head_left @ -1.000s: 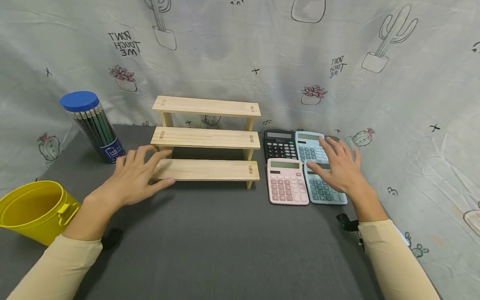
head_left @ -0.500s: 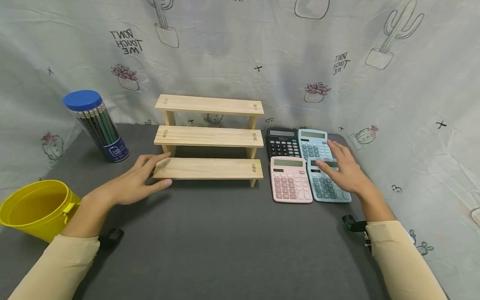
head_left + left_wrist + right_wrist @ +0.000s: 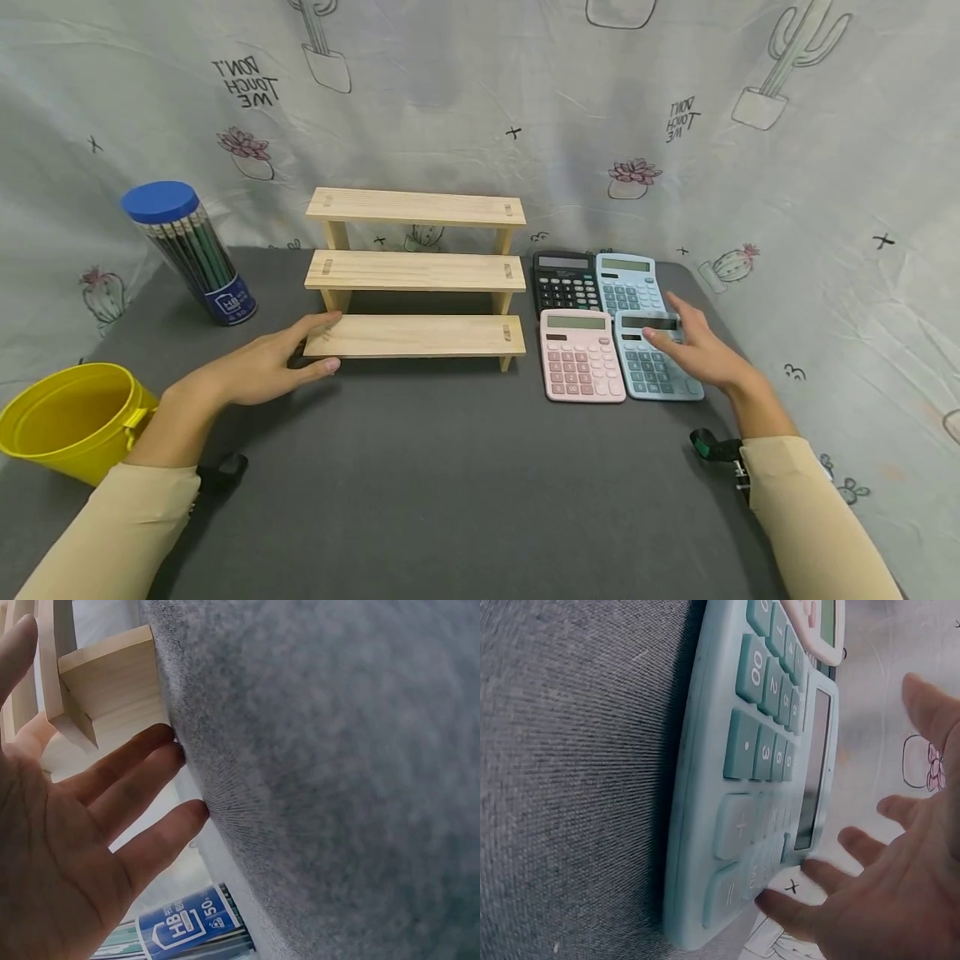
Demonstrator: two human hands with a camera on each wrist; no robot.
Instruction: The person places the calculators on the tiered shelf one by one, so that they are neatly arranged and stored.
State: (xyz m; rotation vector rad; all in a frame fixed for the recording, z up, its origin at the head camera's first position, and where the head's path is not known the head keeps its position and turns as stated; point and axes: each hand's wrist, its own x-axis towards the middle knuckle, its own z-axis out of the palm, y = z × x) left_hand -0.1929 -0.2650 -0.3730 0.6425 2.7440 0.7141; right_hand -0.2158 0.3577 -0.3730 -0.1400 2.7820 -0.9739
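Observation:
A three-step wooden rack (image 3: 416, 271) stands near the back wall. My left hand (image 3: 258, 367) is at the left end of its lowest step, thumb in front and fingers reaching behind. In the left wrist view the fingers (image 3: 135, 780) are spread and nearly straight, tips at the grey cloth. On the right, my right hand (image 3: 705, 354) is beside the front teal calculator (image 3: 652, 379), thumb over its display. The right wrist view shows fingertips (image 3: 780, 907) along that calculator's far edge, with the palm off it. A pink calculator (image 3: 581, 367) lies to its left.
Behind these lie a black calculator (image 3: 566, 283) and a light blue calculator (image 3: 630, 287). A blue-lidded tub of pencils (image 3: 191, 250) stands back left. By my left forearm is a yellow bucket (image 3: 71, 421). A printed cloth (image 3: 450, 100) hangs behind everything.
My right hand has lowered and shifted right, from above the blue calculators to the front teal one's right edge. My left hand has sunk slightly at the rack's end, its fingers lower.

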